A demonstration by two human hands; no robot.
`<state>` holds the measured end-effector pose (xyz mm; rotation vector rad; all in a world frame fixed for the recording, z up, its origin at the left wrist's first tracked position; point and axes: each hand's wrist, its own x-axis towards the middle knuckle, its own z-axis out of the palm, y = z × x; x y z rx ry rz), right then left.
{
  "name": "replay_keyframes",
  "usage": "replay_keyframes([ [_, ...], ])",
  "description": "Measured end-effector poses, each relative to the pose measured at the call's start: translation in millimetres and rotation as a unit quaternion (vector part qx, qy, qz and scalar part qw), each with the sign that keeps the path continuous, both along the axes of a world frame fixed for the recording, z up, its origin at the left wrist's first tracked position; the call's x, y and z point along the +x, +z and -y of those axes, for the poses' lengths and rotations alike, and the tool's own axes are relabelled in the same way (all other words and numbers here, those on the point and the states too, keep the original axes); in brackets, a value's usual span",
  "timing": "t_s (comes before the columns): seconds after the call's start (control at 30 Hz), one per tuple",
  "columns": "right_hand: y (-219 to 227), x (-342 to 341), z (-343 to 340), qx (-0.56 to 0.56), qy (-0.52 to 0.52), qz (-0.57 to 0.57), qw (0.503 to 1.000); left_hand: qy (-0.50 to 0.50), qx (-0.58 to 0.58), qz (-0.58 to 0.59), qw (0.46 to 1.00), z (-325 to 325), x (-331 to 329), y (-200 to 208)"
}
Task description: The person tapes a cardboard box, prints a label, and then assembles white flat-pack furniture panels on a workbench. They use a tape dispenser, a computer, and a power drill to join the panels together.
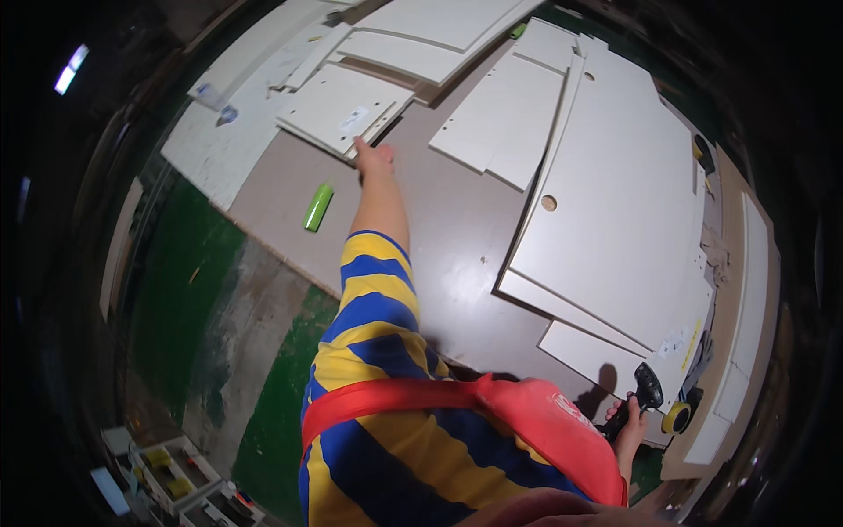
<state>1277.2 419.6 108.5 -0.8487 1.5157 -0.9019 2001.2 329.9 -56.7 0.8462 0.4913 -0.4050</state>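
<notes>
My left arm, in a blue-and-yellow striped sleeve, stretches forward over the table. My left hand (pixel 376 159) is at the near corner of a small white panel (pixel 330 110) with drilled holes and a label. One finger lies stretched out at the panel's edge, apart from the others; no grip on the panel shows. At the lower right, my right hand (pixel 629 434) is wrapped around the handle of a black handheld barcode scanner (pixel 648 387). A bright green cylinder (pixel 318 208) lies on the table, left of my left forearm.
Large white panels (pixel 615 193) are stacked on the grey-brown table (pixel 448 228) to the right. More white panels (pixel 492 114) lie at the far side. A yellow tape roll (pixel 676 418) is beside the scanner. Trays (pixel 178 474) stand at the lower left, over green floor (pixel 189 263).
</notes>
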Motion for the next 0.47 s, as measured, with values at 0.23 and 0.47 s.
replay_keyframes([
  [0.23,9.9,45.6,-8.0,0.000,-0.022,-0.021,1.000,0.012,-0.020,-0.020,1.000,0.9,0.8,5.0],
  [0.47,14.3,61.6,-5.8,0.003,0.010,0.001,1.000,0.072,-0.106,0.156,0.979,-43.2,-42.0,-26.4],
])
